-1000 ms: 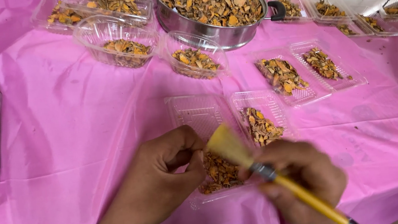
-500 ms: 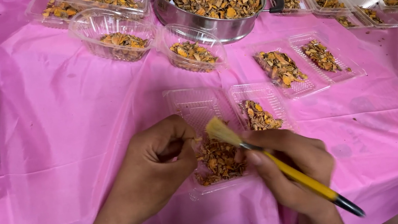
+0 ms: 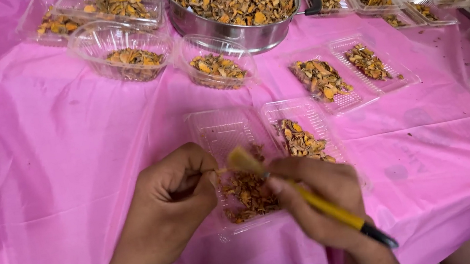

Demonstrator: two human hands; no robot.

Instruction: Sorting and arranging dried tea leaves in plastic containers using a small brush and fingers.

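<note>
Pink table: right hand (image 3: 321, 199) angles brush (image 3: 289, 182), seemingly touching left hand (image 3: 173, 187).

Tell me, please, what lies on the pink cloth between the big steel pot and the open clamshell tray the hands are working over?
In the head view, a small round clear tub of orange-brown dried pieces sits between the steel pot and the clamshell tray; otherwise bare pink cloth.

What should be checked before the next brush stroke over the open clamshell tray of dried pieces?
1. Right hand has a grip on the yellow-handled brush: ok.
2. Bristles meet the left hand fingertips: ok.
3. Piece pinched in the left hand: cannot tell.
4. Clamshell tray lies open under both hands: ok.
5. Steel pot stands apart from the hands: ok.
</note>
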